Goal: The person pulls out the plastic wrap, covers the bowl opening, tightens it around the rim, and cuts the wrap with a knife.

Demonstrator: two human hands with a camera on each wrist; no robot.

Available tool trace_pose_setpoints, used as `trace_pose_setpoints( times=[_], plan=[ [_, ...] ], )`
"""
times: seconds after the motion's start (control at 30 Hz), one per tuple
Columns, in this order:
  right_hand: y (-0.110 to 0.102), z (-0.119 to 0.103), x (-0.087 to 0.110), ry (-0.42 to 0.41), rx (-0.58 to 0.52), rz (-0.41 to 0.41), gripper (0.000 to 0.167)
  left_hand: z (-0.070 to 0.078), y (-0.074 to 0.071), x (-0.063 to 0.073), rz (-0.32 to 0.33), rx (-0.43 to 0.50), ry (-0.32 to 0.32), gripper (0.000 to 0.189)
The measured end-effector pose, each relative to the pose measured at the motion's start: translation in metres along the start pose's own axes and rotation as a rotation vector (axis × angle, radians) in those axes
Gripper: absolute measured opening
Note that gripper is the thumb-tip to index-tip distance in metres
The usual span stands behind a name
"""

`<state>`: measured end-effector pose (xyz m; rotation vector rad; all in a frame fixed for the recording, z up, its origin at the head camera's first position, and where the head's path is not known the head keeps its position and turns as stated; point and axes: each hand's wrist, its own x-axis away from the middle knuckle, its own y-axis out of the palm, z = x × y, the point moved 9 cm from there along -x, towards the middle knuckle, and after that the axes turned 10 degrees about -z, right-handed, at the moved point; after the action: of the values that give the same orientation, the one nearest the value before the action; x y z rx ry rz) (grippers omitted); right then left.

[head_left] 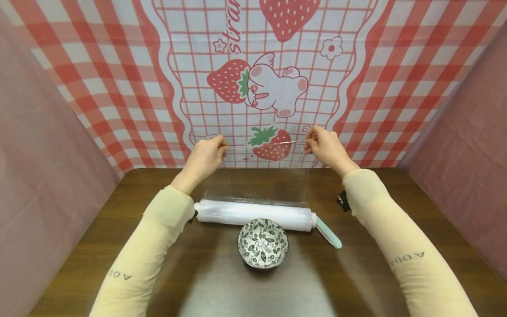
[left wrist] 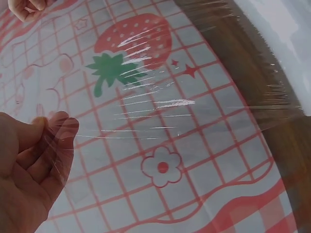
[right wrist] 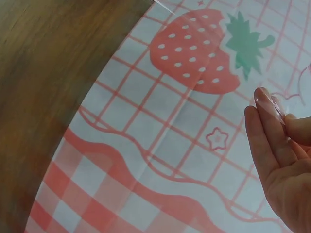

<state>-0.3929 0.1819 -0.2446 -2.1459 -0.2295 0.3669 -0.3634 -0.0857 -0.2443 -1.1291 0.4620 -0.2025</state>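
Pinching the free edge of a clear cling film sheet (left wrist: 167,104) at both ends: thumb against fingers in the left hand (head_left: 207,152), thumb against fingertip in the right hand (head_left: 325,145), with the edge drawn nearly straight between the two. Partway along, to judge by the spread: already unwound into a broad sheet, sloping down from the grip towards the body to meet the white cling film roll (head_left: 255,214), flat on the wooden table (head_left: 123,207). Left undone, as far as visible: neither parted from the roll nor laid over the patterned bowl (head_left: 262,244). Upright and uncovered there, below the grip, roughly midway between the hands and nearer the body than the roll; touching the roll or just apart, impossible to tell. Showing only dark leaf print inside, with no contents to be seen. Below the right-hand grip, just beside the roll's end, a slim mint-green implement (head_left: 329,233), exact kind unclear, apparently unused at this point. Directly beyond both grips, a strawberry-printed checked cloth (head_left: 130,66), visible through the film.
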Motion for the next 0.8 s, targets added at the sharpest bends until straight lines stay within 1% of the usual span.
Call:
trace_pose_setpoints(
  times=[0.13, 0.27, 0.43, 0.5, 0.63, 0.8],
  plan=[
    [-0.004, -0.009, 0.012, -0.038, 0.024, 0.028, 0.016, 0.007, -0.008, 0.012, 0.041, -0.014, 0.044, 0.013],
    [-0.007, -0.022, 0.032, -0.078, 0.074, 0.032, 0.022, 0.019, -0.014, 0.031, 0.067, -0.057, 0.111, 0.01],
    [-0.01, -0.036, 0.057, -0.124, 0.12, 0.054, 0.019, 0.03, -0.016, 0.054, 0.08, -0.1, 0.179, 0.007],
    [-0.012, -0.039, 0.066, -0.143, 0.129, 0.074, 0.017, 0.035, -0.016, 0.062, 0.088, -0.112, 0.206, 0.007],
    [-0.014, -0.048, 0.088, -0.216, 0.147, 0.133, 0.012, 0.042, -0.016, 0.077, 0.108, -0.14, 0.25, 0.005],
    [-0.013, -0.058, 0.113, -0.315, 0.138, 0.198, 0.014, 0.049, -0.015, 0.095, 0.142, -0.156, 0.306, 0.004]
  ],
)
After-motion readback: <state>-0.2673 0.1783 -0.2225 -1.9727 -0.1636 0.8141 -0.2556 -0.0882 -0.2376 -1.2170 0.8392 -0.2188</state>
